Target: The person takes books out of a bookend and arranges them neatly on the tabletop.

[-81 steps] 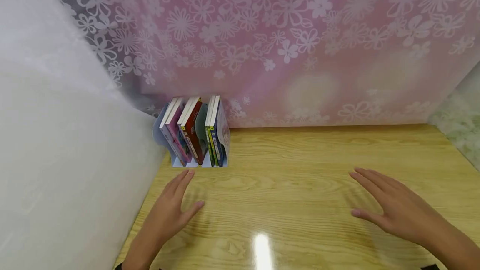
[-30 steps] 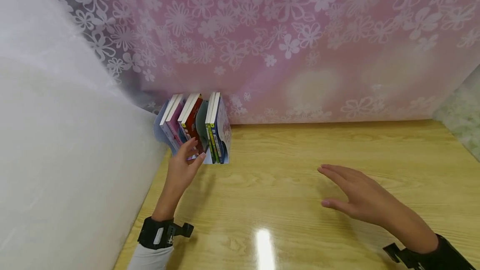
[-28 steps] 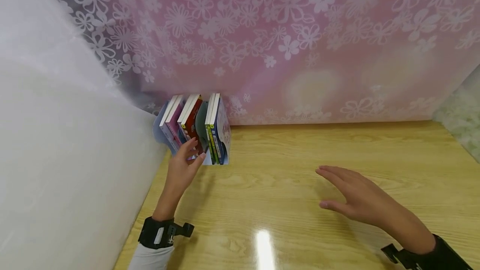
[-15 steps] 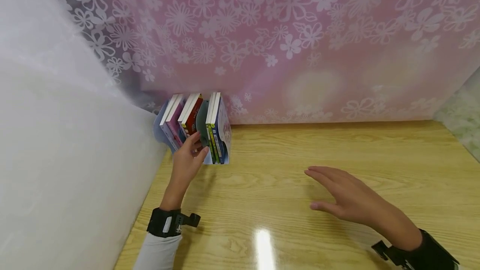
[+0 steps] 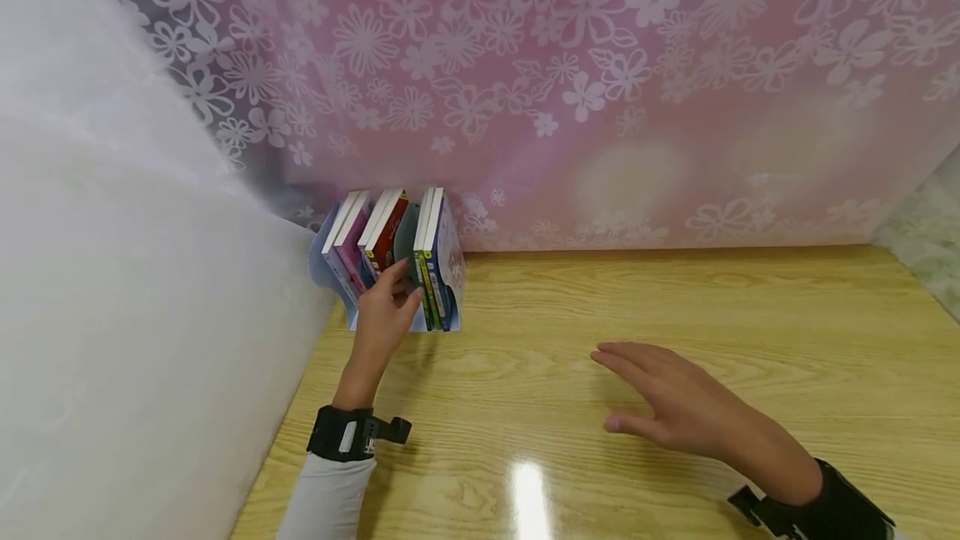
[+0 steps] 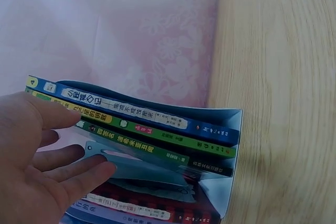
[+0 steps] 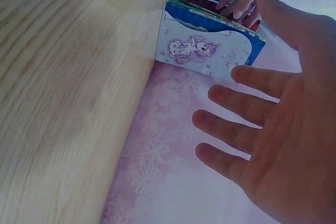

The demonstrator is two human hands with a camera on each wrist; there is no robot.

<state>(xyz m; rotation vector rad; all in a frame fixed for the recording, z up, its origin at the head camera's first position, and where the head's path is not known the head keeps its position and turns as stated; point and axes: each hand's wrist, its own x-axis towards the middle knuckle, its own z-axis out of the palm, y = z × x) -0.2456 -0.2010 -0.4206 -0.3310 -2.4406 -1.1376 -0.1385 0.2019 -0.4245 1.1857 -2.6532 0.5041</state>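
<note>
A pale blue book holder (image 5: 321, 269) stands at the back left with several upright books. My left hand (image 5: 381, 319) is at its front, fingers near the red book (image 5: 387, 245) and the grey-green divider (image 5: 407, 240). In the left wrist view, the thumb lies across the yellow-and-green spine (image 6: 152, 130), beside the blue-spined book (image 6: 126, 103). The loosely bent fingers (image 6: 86, 174) are over the gap by the divider; contact is unclear. My right hand (image 5: 675, 402) hovers over the table, fingers extended, holding nothing. The holder's unicorn-printed side (image 7: 223, 51) shows in the right wrist view.
A wood-grain table (image 5: 525, 373) lies under both hands. Close on the holder's left is a white wall (image 5: 150, 315). Behind it hangs a pink flowered sheet (image 5: 525, 148). Pink and lilac books (image 5: 351, 252) fill the holder's left section.
My left hand has moved forward from the table to the holder's front, then slightly right towards the divider. The right hand has drifted left above the table. The books look unmoved.
</note>
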